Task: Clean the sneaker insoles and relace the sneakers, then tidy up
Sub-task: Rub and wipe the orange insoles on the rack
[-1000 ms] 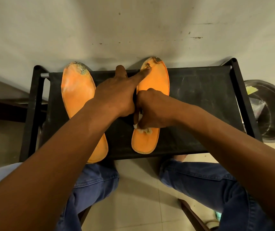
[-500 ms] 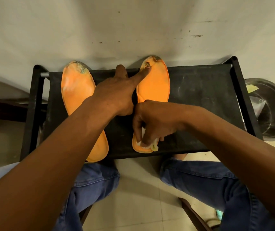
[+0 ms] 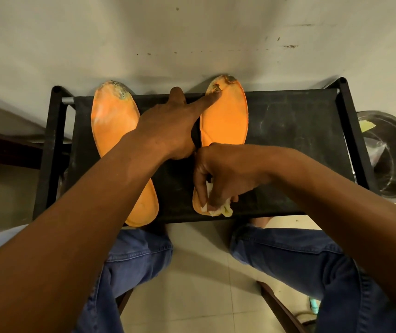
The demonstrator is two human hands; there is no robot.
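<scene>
Two orange insoles lie lengthwise on a black rack shelf (image 3: 293, 131), toes toward the wall and both toes grimy. My left hand (image 3: 170, 131) rests between them, its forefinger stretched out and pressing the toe of the right insole (image 3: 225, 118). My forearm crosses the left insole (image 3: 113, 121). My right hand (image 3: 223, 176) is clenched on a crumpled white wipe (image 3: 218, 209), pressed against the heel of the right insole near the shelf's front edge. No sneakers or laces are in view.
A round metal basin (image 3: 393, 155) with plastic and a yellow scrap inside stands to the right of the rack. A pale wall rises just behind the shelf. My knees in blue jeans sit below the shelf over a tiled floor.
My right hand has dragged the wipe from the middle of the right insole down to its heel. My left hand has stayed on the toe.
</scene>
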